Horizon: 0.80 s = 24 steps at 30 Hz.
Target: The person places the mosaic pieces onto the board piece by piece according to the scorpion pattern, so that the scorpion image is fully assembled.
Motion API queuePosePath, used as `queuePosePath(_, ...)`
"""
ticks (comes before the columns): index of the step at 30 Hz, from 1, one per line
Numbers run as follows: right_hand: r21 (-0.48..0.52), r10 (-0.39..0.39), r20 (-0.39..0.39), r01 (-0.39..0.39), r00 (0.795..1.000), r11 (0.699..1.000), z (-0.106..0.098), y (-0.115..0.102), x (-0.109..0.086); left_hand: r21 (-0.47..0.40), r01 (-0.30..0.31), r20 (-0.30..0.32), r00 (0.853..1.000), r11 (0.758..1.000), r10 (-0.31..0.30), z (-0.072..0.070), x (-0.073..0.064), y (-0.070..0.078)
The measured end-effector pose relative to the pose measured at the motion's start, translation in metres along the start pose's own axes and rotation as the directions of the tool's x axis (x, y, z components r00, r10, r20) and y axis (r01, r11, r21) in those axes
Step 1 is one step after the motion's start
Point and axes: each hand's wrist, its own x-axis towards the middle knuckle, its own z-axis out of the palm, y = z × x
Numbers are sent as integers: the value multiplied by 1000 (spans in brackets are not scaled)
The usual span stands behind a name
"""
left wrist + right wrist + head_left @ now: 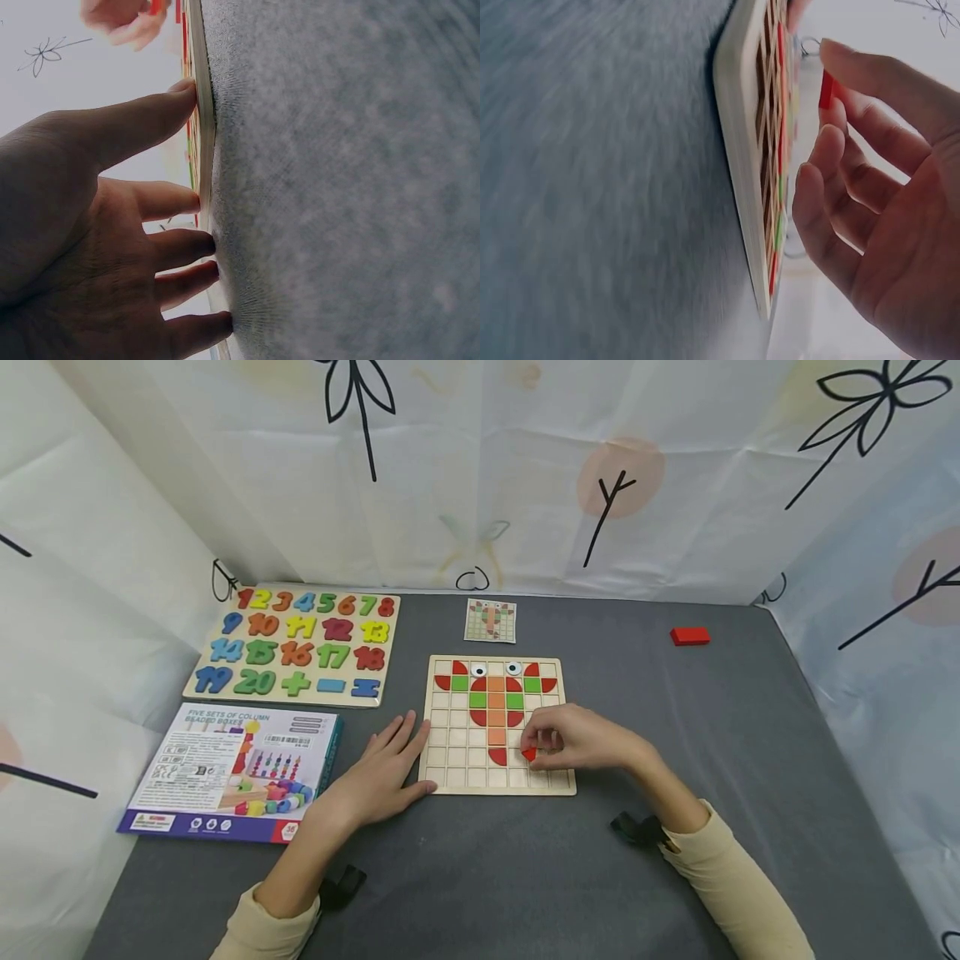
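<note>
My right hand (573,739) pinches a small red tile (529,753) between thumb and fingertip, over the lower right part of a wooden grid board (450,777). In the right wrist view the red tile (826,90) stands on edge, apart from the board (739,127). Red, green and orange tiles and two eye tiles sit in the grid, with an orange column (496,702) down the middle. My left hand (382,775) lies with fingers spread at the board's left edge. Its thumb and index finger touch that edge in the left wrist view.
Behind the board lies a small pattern card (491,621). A number puzzle board (288,647) and a boxed set (232,772) are at the left. A red block (690,636) rests at the far right of the grey table (517,885). White printed curtains surround the table.
</note>
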Motion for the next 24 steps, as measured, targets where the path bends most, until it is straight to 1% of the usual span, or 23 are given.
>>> queuePosePath(5, -57, -13, 36, 15, 999, 998, 6, -3, 13, 1, 0, 1, 1000, 1000, 0, 0, 0, -1)
queuePosePath(9, -91, -15, 51, 19, 999, 996, 8, -6, 18, 1, 2, 3, 1000, 1000, -2, 0, 1, -1)
queuePosePath(13, -106, -5, 65, 12, 998, 994, 7, -9, 19, 4, 0, 4, 1000, 1000, 0, 0, 1, -1)
queuePosePath(18, -98, 6, 77, 1, 997, 995, 9, -11, 18, 3, -5, 1, 1000, 1000, 5, 0, 1, 0)
queuePosePath(24, -126, 6, 60, 2, 998, 992, 10, -12, 16, 8, -5, -1, 1000, 1000, 5, 0, 0, 0)
